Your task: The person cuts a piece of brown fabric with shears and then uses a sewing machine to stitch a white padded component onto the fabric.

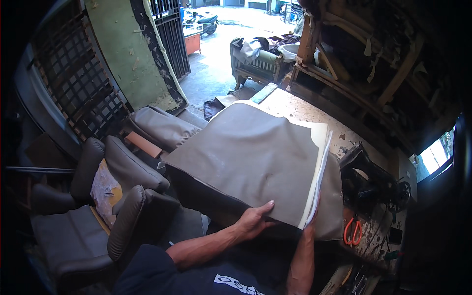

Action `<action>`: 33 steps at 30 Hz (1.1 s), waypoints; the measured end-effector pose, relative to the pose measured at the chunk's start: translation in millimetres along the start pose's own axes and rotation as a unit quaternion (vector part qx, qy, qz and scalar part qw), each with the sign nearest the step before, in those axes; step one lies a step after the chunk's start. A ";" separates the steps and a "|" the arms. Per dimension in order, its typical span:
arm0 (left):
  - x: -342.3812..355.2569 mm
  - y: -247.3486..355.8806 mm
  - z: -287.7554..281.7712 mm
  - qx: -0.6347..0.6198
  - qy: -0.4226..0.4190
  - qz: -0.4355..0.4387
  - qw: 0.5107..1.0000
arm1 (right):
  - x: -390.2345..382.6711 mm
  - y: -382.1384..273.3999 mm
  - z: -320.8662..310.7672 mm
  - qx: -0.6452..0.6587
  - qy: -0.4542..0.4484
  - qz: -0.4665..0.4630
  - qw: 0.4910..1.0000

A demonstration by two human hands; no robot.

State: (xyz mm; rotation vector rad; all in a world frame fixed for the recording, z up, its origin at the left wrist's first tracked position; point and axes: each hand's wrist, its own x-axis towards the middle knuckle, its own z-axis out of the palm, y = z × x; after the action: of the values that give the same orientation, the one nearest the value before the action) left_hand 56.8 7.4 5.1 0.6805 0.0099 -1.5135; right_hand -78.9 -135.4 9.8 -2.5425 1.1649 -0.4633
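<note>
A large grey-brown upholstery leather piece [246, 162] lies over the worktable in front of me, with cream and white layers [318, 157] showing along its right edge. My left hand [254, 218] is closed on its near edge, thumb on top and fingers tucked beneath. At the near right corner my right hand [310, 230] grips the side of the layers; the leather and layers partly hide its fingers. On the left, the leather's dark side hangs down from the table.
Right of the leather stand a black sewing machine [366, 172] and red-handled pliers [352, 231] on the worn worktable [290, 105]. Grey padded armchairs [73, 231] crowd the left. A wooden frame [344, 73] rises at the right; a green armchair [255, 64] stands beyond the table.
</note>
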 end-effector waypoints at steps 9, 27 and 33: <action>-7.7 12.0 -0.3 0.023 -0.001 0.009 1.000 | -23.6 47.6 -21.1 -0.135 0.197 0.150 0.959; -7.4 14.9 22.5 0.042 -0.008 0.037 0.998 | -47.4 3.4 -110.4 0.147 0.280 0.083 0.945; -3.1 -0.1 -22.4 -0.021 -0.026 -0.005 0.999 | 12.9 -93.5 -14.0 0.113 -0.095 -0.225 0.963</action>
State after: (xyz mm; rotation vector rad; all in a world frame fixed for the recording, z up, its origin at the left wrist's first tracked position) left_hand 65.4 19.4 -11.9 0.6076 0.0057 -1.5369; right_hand -13.9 -88.9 62.1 -2.5679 0.4332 -0.4134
